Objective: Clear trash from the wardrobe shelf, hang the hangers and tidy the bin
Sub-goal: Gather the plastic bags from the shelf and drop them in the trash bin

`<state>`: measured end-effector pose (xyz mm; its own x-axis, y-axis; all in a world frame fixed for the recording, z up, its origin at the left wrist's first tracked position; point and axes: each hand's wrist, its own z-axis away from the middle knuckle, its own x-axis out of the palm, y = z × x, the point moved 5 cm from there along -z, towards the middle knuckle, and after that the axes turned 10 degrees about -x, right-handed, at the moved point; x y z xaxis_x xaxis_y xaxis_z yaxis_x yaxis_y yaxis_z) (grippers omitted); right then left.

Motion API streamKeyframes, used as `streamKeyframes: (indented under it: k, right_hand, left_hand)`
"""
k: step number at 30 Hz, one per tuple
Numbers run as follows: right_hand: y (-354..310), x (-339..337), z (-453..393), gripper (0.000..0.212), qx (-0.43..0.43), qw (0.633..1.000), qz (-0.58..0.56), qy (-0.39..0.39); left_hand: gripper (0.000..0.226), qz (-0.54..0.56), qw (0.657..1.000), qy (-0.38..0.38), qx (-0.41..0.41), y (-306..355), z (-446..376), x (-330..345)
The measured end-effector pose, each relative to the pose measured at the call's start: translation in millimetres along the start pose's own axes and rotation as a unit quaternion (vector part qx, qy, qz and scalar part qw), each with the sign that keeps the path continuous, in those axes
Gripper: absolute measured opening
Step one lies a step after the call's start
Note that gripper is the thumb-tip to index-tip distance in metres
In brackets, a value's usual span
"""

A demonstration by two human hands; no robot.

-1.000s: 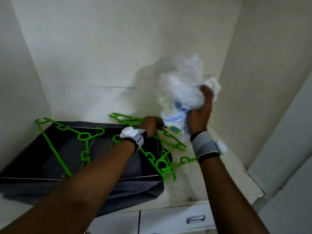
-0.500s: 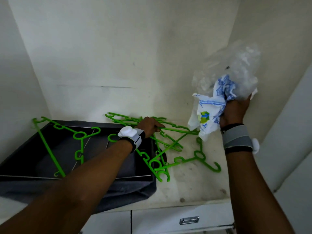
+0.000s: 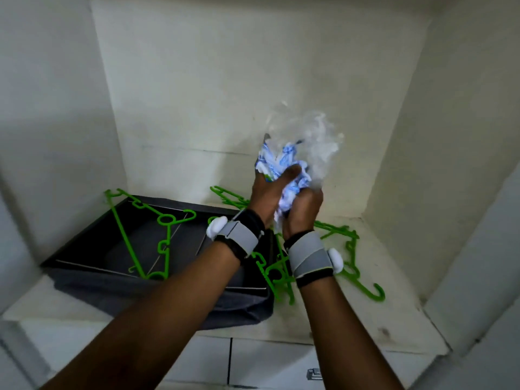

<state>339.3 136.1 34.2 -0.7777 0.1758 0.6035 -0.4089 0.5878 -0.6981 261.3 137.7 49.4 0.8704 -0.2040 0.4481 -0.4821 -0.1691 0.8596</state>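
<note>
Grip: both hands are closed round one wad of trash [image 3: 295, 164]. The left hand [image 3: 267, 192] wraps its left side with the thumb pressed into the print. The right hand [image 3: 302, 209] squeezes it from underneath, and the two hands touch.
Trash: a crumpled blue-and-white printed wrapper [image 3: 277, 161] is bunched with clear film [image 3: 320, 147], which puffs out above and to the right of the fingers. It is held in the air over the back right part of the shelf [image 3: 351, 319], touching nothing else.
Handling, as I judge it: very light, soft and springy, with a slick surface and nothing breakable. The film will likely balloon open if the squeeze slackens. It is best held round the middle of the wad, with loose ends tucked under the fingers.
Wrists: a grey strap [image 3: 242, 235] with a white knob is on each.
Hangers: green plastic hangers [image 3: 336, 230] lie tangled beneath the hands, from the bin's right rim toward the back right corner, with one hook [image 3: 377, 294] pointing toward the front right. One more hanger [image 3: 166, 220] lies across the bin's open top.
Bin: a dark fabric bin [image 3: 107, 285] sits on the left half of the shelf, its front wall slumped at the front edge.
Below: drawer fronts with a metal handle [image 3: 313, 374].
Step, judged: the trash is being compacted for removal. The hangers are not yet hung and the bin is untidied.
</note>
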Motion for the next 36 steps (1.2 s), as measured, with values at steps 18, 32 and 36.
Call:
streamKeyframes:
  k: [18, 32, 36]
  right_hand:
    - [-59.7, -1.2, 133.4, 0.107, -0.253, 0.866, 0.368, -0.226]
    - [-31.6, 52.5, 284.3, 0.104, -0.188, 0.779, 0.366, -0.474]
    - [14.2, 34.4, 351.9, 0.085, -0.15, 0.713, 0.459, -0.508]
  left_hand:
    - [0.051, -0.212, 0.933, 0.291, 0.007, 56.9, 75.2, -73.6]
    - [0.047, -0.072, 0.981, 0.093, -0.157, 56.6, 260.2, -149.6]
    - [0.057, 0.034, 0.977, 0.107, -0.184, 29.7, 334.9, -195.7]
